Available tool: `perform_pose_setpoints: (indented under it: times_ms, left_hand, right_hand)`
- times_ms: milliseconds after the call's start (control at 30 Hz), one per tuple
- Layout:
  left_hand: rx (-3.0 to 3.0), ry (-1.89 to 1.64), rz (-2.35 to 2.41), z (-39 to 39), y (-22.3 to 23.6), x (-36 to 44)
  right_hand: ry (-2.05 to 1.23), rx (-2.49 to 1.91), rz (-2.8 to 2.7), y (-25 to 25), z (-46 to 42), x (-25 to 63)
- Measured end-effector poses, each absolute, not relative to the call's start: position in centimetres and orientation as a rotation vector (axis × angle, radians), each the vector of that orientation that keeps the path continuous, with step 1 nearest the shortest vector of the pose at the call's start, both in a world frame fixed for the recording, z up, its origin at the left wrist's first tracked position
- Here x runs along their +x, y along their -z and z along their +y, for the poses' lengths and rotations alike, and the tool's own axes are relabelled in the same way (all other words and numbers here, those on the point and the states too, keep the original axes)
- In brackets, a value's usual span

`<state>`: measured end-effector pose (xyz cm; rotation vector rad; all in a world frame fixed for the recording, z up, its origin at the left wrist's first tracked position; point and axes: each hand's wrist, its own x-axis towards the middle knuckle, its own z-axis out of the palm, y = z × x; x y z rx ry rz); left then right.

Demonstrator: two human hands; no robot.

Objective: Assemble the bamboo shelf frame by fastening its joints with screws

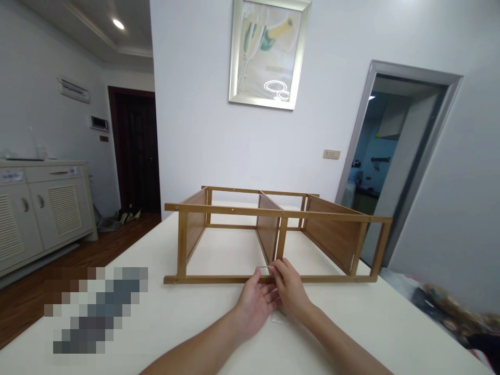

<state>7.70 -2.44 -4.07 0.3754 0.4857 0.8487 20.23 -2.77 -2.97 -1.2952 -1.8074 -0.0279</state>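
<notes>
In the head view, our right hand (289, 287) pinches a thin metal rod (263, 267) in its fingertips, a grip that seems meant for fine control. Our left hand (253, 306) lies palm up just beside them, fingers loosely curled, thumb raised at the rod's other end, perhaps to steady it; we cannot tell whether it presses. Just beyond our fingers the wooden rack (253, 211) lies on its side, probably keeping its lower rail (219, 279) within reach. Nearer us than the fingers, a clear bag (278, 317) rests on the white table (187, 312).
</notes>
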Motion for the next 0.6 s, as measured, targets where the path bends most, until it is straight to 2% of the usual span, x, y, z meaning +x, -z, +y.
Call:
perform_pose_setpoints:
  times_ms: [400,600]
  left_hand:
    - [0.436,-0.812,0.625,-2.4,3.3,6.6]
    - [0.700,-0.843,0.708,-3.0,2.2,5.5]
  right_hand:
    - [0.108,-1.321,-1.751,4.6,-1.6,22.0]
    - [0.126,-1.343,-1.759,5.1,-1.3,23.1]
